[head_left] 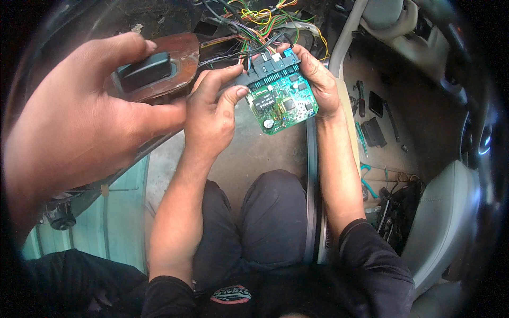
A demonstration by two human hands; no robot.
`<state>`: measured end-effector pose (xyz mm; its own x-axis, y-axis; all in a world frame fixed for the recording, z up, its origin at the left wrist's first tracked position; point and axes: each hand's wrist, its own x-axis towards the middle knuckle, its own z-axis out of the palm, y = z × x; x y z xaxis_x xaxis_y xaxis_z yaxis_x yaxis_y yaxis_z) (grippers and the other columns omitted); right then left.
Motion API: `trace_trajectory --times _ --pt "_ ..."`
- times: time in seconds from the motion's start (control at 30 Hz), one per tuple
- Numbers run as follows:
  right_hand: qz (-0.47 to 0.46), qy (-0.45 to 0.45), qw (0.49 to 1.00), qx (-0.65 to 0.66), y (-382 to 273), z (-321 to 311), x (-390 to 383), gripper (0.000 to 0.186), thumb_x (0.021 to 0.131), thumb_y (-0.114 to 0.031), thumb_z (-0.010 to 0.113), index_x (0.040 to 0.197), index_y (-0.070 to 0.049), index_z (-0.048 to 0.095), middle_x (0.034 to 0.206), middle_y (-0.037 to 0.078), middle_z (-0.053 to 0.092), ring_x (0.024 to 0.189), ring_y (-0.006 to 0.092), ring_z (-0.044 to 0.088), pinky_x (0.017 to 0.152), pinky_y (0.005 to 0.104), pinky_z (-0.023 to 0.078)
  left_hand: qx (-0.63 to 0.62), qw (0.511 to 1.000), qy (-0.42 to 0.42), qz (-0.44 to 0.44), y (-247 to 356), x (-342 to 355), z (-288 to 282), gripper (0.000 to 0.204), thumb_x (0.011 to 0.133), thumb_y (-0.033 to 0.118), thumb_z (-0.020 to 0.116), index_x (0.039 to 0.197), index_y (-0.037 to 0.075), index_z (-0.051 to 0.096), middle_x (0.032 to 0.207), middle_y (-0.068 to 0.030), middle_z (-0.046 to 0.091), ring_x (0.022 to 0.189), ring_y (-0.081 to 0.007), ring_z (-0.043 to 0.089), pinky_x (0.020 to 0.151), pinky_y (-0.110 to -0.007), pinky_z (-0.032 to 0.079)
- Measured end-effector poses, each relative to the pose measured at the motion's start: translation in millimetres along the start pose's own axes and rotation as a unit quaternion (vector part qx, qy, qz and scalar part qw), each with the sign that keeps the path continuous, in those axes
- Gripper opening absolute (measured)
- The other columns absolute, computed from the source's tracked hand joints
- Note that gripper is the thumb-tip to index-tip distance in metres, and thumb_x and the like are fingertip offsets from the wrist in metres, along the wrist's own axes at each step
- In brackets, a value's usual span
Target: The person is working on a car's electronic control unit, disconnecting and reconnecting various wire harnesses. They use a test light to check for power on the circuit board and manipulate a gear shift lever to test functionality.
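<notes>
A green circuit board point(289, 103) with black chips is held up in front of me. Along its far edge runs a dark connector block point(273, 66), into which coloured wires lead. My left hand point(214, 108) pinches the block's left end, thumb and fingers closed. On the other side, my right hand point(321, 85) grips the right edge of the board and connector, its thumb near a blue piece point(288, 53). From the left, another person's hand point(79, 111) reaches in and grasps a brown wood-look panel point(183, 50) with a black handle point(146, 71).
A tangled wiring harness point(265, 24) hangs beyond the board. At right, the car floor holds a screwdriver point(361, 100), a black phone-like slab point(376, 104), a dark box point(374, 132) and teal-handled pliers point(366, 183). A grey seat point(442, 212) stands lower right.
</notes>
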<state>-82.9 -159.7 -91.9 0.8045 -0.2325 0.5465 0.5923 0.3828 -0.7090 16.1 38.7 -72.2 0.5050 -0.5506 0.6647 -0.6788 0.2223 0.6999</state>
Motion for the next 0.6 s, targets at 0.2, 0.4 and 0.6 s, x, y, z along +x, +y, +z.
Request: trace_trajectory --times 0.2,0.4,0.6 --pt "0.016 -0.027 0.999 0.014 2 -10 3 0.044 0.105 -0.034 0.053 0.135 -0.002 0.055 0.138 0.021 0.059 0.137 0.0399 0.050 0.113 0.0538 0.043 -0.025 1.000 -0.004 -0.008 -9 0 0 0.031 0.092 -0.001 0.068 0.122 0.000 0.065 0.116 -0.0147 0.067 0.110 -0.0220 0.066 0.094 -0.032 0.053" --pt "-0.001 -0.021 0.999 0.027 0 -1 1 0.037 0.106 -0.027 0.055 0.132 -0.002 0.054 0.127 0.011 0.064 0.118 0.0216 0.064 0.104 0.0373 0.051 -0.060 0.998 -0.008 -0.032 -6 -2 1 0.031 0.095 0.007 0.066 0.124 0.000 0.063 0.122 -0.0145 0.066 0.114 -0.0252 0.064 0.100 -0.037 0.050" --pt "0.004 0.004 1.000 0.008 2 -3 -3 0.032 0.105 -0.022 0.057 0.132 -0.005 0.057 0.130 0.008 0.065 0.120 0.0197 0.063 0.105 0.0359 0.049 -0.031 0.999 -0.031 -0.031 -7 4 1 0.042 0.094 0.017 0.071 0.134 0.006 0.065 0.126 -0.0163 0.066 0.117 -0.0248 0.062 0.102 -0.036 0.047"
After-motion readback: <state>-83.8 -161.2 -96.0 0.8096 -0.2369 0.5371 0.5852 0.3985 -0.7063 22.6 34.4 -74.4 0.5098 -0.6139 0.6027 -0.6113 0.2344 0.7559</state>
